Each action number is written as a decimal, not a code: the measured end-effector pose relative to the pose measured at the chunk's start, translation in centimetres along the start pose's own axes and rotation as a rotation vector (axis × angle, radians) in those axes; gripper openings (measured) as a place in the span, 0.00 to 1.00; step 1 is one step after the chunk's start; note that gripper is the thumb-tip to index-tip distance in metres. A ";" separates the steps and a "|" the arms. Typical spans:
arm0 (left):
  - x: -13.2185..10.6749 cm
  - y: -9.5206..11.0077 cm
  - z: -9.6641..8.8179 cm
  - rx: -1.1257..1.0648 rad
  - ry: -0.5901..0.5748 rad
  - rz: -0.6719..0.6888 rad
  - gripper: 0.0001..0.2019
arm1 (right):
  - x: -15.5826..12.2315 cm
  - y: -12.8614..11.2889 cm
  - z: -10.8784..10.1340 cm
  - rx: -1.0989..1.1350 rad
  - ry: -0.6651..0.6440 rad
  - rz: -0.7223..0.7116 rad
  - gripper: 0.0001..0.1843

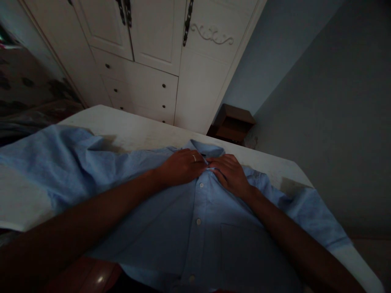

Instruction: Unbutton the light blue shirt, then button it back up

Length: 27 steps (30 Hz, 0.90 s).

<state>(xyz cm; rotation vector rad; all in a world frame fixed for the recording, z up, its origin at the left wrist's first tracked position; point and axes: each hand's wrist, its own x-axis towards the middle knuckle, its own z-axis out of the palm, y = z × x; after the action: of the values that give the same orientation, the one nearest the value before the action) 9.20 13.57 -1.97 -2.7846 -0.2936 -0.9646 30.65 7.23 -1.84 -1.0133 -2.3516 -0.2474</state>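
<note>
A light blue button-up shirt (159, 228) lies front side up on a white table (131, 130), its collar (207, 147) toward the far edge and its sleeves spread to both sides. Just below the collar, my left hand (183, 166), with a ring on one finger, pinches the front placket. My right hand (230, 173) grips the cloth from the other side, its fingertips meeting those of the left. Whatever button sits between the fingertips is hidden. Below them, several white buttons (198, 221) run down the placket, and a chest pocket (241, 248) shows on the right.
Behind the table stands a white wardrobe (146, 81) with dark handles and drawers. A small brown cabinet (235, 122) is on the floor by the grey wall (330, 122). Something red and glossy (97, 276) shows under the table's near side.
</note>
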 end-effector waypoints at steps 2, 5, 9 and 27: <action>-0.1 -0.1 0.0 0.005 0.076 0.063 0.12 | 0.0 -0.1 -0.2 -0.051 0.015 -0.058 0.08; -0.2 -0.2 0.0 0.000 0.136 0.112 0.09 | 0.1 -0.3 -0.5 -0.106 0.026 -0.097 0.10; -0.3 -0.3 0.2 0.006 0.121 0.093 0.09 | 0.1 -0.5 -0.5 -0.132 -0.016 -0.083 0.12; -0.3 -0.2 1.1 -0.322 -0.001 -0.251 0.08 | -0.1 0.2 0.9 0.049 0.004 0.045 0.08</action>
<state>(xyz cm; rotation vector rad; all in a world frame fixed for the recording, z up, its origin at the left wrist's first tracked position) 9.57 13.96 -2.99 -3.0917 -0.5441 -1.1579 30.45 7.62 -2.65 -1.0400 -2.3169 -0.1737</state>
